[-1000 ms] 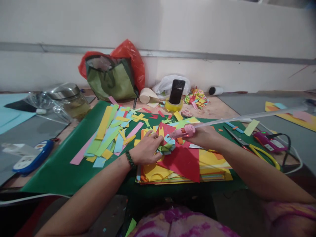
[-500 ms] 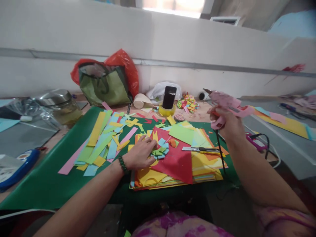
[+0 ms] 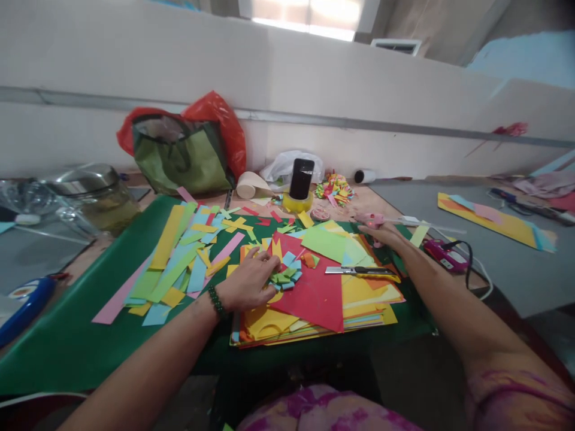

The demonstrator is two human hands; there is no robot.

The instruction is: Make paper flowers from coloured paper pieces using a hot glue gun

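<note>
My left hand (image 3: 252, 280), with a green beaded bracelet, rests at the left edge of a red paper sheet (image 3: 314, 293). Its fingers are bent and apart, beside a small pile of folded blue and green paper pieces (image 3: 285, 275). My right hand (image 3: 390, 234) is low at the right back of the paper stack, around a pink hot glue gun (image 3: 374, 219); part of its grip is hidden. A clear glue stick (image 3: 442, 228) extends rightward from behind the gun. On the sheet lie an orange and green paper piece (image 3: 309, 260) and a utility knife (image 3: 357, 271).
Coloured paper strips (image 3: 179, 263) cover the left of the green mat (image 3: 72, 323). Behind stand a phone (image 3: 301, 178) in a yellow holder, a green bag (image 3: 182, 158) and a glass jar (image 3: 92, 197). A magenta device (image 3: 444, 256) with cables lies at right.
My right hand has lowered the glue gun from mid-air to the table surface, behind the paper stack. My left hand stays by the small paper pile. The view has shifted slightly.
</note>
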